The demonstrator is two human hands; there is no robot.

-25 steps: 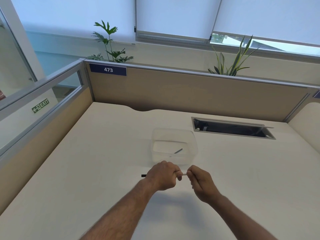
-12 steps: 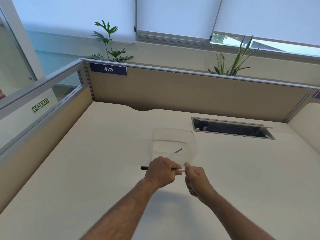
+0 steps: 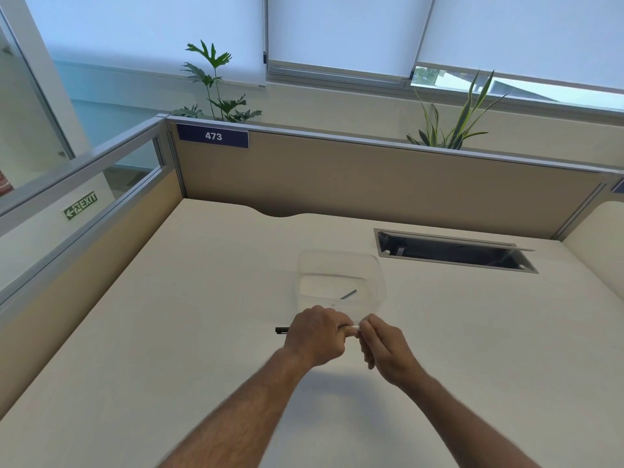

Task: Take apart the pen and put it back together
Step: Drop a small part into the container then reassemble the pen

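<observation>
My left hand point(image 3: 315, 336) is closed in a fist around the pen point(image 3: 281, 330), whose dark end sticks out to the left of the fist. A short pale stretch of the pen shows between the two hands. My right hand point(image 3: 385, 349) pinches that pale end with its fingertips, touching the left hand. Both hands hover above the desk, just in front of a clear plastic container point(image 3: 341, 278). A small dark pen part point(image 3: 348, 294) lies inside the container. Most of the pen is hidden in my left fist.
The cream desk point(image 3: 169, 332) is walled by beige partitions at the back and both sides. An open cable tray slot point(image 3: 452, 253) sits at the back right. Two plants stand behind the rear partition.
Both hands have lifted slightly and come closer together. My right hand has shifted its pinch on the pale end of the pen. The container and the part in it have not moved.
</observation>
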